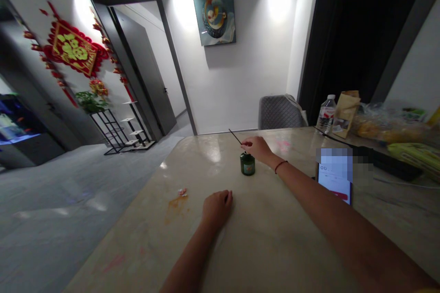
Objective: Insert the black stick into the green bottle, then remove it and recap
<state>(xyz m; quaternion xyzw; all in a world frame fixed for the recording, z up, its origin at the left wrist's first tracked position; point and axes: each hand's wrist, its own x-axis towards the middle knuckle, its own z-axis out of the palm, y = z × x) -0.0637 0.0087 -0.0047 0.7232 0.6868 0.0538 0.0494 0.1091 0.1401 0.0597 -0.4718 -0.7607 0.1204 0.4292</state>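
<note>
My right hand pinches a thin dark stick, which slants up and to the left from the fingertips. Directly below those fingers, a small dark green glass bottle with a label stands upright on the table. The hand covers part of the bottle's top, so I cannot tell whether they touch. My left hand rests on the tabletop nearer to me, fingers curled into a loose fist, apart from the bottle. No object shows in it.
A crumpled scrap and an orange-brown stain mark the table on the left. To the right lie a lit phone, a water bottle, a paper bag and plastic packages. A grey chair stands behind the table.
</note>
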